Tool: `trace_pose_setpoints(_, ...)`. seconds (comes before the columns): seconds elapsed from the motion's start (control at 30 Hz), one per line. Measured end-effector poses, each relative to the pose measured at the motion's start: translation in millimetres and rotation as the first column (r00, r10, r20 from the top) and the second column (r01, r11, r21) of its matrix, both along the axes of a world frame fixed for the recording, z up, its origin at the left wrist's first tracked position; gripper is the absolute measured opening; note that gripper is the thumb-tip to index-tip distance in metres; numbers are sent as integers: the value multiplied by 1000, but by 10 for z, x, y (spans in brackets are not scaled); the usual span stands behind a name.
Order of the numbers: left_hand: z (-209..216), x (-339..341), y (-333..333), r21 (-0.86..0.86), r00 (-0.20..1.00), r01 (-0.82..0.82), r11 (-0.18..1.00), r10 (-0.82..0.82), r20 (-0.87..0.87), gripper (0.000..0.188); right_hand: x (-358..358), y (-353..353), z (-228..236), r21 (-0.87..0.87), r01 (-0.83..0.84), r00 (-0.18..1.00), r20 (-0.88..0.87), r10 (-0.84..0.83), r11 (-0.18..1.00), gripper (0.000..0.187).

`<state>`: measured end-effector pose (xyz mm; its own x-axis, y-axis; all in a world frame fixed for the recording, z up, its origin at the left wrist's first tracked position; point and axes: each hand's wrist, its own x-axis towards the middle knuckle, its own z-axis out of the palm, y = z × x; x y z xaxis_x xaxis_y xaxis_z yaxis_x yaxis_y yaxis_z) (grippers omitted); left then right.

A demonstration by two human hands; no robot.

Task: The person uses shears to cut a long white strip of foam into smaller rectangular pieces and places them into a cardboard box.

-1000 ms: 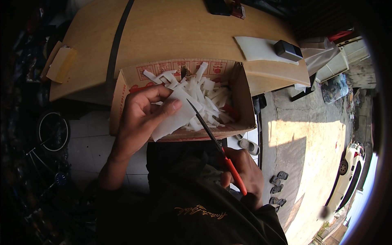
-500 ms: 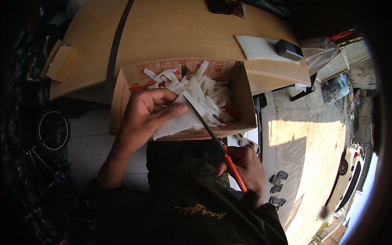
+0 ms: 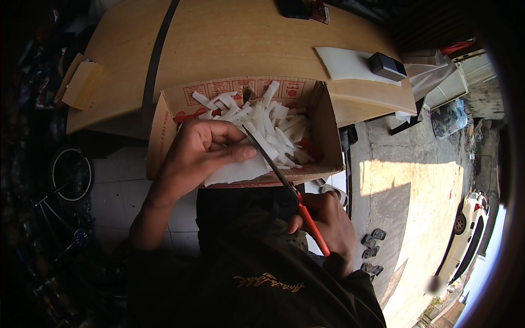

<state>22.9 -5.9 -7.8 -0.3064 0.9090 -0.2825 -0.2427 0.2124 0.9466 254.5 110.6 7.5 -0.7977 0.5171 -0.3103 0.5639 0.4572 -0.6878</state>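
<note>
My left hand (image 3: 199,150) pinches a white foam sheet (image 3: 232,174) between thumb and fingers, above the front of an open cardboard box (image 3: 330,128). The sheet's lower part hangs out below my thumb; its upper part is covered by my fingers. My right hand (image 3: 332,221) grips red-handled scissors (image 3: 313,224), whose dark blades point up and left, their tip near my left fingertips. At the blades, the sheet's edge is close, though whether they touch cannot be made out. Many cut white foam strips (image 3: 268,128) lie heaped in the box.
Behind the box spreads a wooden table (image 3: 235,44), with a white sheet (image 3: 339,63) and a dark box-shaped object (image 3: 387,66) at its right. A small cardboard piece (image 3: 82,85) sits at the left. A bicycle wheel (image 3: 71,175) stands lower left; sandals (image 3: 372,243) lie on the right-hand ground.
My left hand has shifted slightly right and down with the foam sheet. The part of the sheet that showed above my thumb no longer shows. The scissors have barely moved.
</note>
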Motion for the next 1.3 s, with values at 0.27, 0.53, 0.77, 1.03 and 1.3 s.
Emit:
trace_pose_setpoints(0.27,-23,-33,-68,2,998,-50,999,50,-44,17,17,42,47,-256,115,993,51,-105,960,69)
trace_pose_setpoints(0.53,-57,42,7,140,971,-239,961,241,10,28,96,23,65,-244,20,999,-33,-28,970,81)
trace_pose_setpoints(0.77,-65,88,43,193,933,-355,915,360,8,35,95,58,57,-262,-23,999,22,30,965,80)
trace_pose_setpoints(1.03,-80,133,51,206,942,-336,919,332,56,39,60,75,10,-260,-60,996,44,73,964,72)
trace_pose_setpoints(1.3,-15,131,51,116,963,-267,957,263,49,41,-27,50,56,-298,45,995,93,-18,954,36)
